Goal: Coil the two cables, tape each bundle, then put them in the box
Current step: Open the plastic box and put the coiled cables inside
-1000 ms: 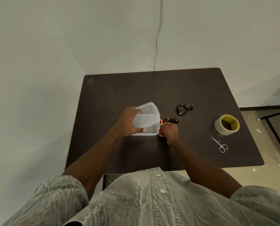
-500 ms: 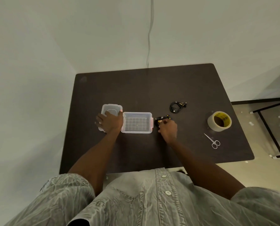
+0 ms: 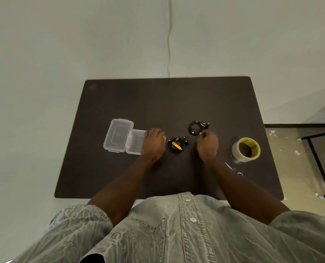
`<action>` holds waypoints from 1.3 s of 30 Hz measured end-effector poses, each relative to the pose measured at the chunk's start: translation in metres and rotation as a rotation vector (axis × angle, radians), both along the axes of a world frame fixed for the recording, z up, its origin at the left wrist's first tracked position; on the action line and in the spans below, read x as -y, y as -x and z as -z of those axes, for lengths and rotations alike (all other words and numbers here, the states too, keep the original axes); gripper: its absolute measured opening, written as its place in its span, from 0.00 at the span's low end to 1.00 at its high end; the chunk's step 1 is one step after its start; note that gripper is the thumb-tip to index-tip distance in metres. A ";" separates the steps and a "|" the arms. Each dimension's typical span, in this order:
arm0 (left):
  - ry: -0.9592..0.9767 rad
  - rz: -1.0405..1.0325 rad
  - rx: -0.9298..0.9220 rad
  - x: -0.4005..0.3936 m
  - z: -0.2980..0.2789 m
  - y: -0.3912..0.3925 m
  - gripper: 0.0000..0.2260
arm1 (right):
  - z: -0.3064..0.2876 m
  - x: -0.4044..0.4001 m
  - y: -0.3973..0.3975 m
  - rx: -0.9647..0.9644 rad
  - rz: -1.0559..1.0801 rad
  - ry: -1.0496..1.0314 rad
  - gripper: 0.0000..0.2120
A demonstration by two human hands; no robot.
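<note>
Both coiled cables lie on the counter [image 3: 120,95], outside the open box [image 3: 136,144]: yellow-tagged bundle [image 3: 177,145] just right of it, plain black bundle [image 3: 197,127] farther back. Your right hand [image 3: 207,144] pinches at the black one w/ curled fingers, grip unclear; left hand [image 3: 152,144] rests on the box, so steady it, lift by the taped section.

Walls: you face plain pale grey-green walls [image 3: 233,35], evenly and softly lit.
Wire: a thin pale cord [image 3: 168,38] runs down the wall to the far edge of the desk.
Desk: you look down on a dark brown desk [image 3: 157,99] with rounded corners, pushed against the wall.
Floor: at your right, a beige floor [image 3: 294,168] flecked with white marks.
Furniture: a black metal frame [image 3: 318,164] stands on that floor beside the desk.
</note>
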State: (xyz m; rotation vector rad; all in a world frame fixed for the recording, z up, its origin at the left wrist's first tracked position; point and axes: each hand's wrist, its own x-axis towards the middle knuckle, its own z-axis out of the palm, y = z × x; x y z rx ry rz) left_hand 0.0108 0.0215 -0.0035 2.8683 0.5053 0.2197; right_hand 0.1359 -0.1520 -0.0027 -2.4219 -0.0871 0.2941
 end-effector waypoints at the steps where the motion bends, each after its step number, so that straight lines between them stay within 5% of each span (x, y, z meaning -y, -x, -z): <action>1: 0.034 0.049 -0.033 0.008 -0.003 -0.017 0.07 | 0.001 0.007 -0.010 0.020 -0.029 0.031 0.08; 6: -0.037 0.133 -0.434 0.041 -0.011 -0.079 0.14 | -0.004 0.021 -0.054 0.105 -0.178 0.257 0.14; 10: -0.078 0.083 -0.603 0.054 -0.013 -0.087 0.10 | -0.003 0.010 -0.075 -0.014 -0.316 0.297 0.21; 14: -0.046 0.017 -0.592 0.056 -0.001 -0.076 0.09 | 0.008 0.001 -0.079 -0.153 -0.301 0.297 0.25; 21: 0.187 -0.064 -0.422 0.058 -0.006 -0.076 0.08 | 0.010 0.002 -0.084 -0.243 -0.193 0.200 0.13; 30: 0.780 -0.482 0.040 0.022 -0.041 -0.054 0.04 | -0.003 -0.005 -0.057 -0.374 0.178 -0.337 0.06; 34: 0.732 -0.657 -0.044 -0.034 -0.055 -0.027 0.05 | -0.026 -0.030 -0.022 -0.470 0.120 -0.434 0.04; 39: 0.614 -0.683 -0.188 -0.077 -0.050 0.016 0.09 | -0.045 -0.078 0.034 -0.414 -0.046 -0.216 0.06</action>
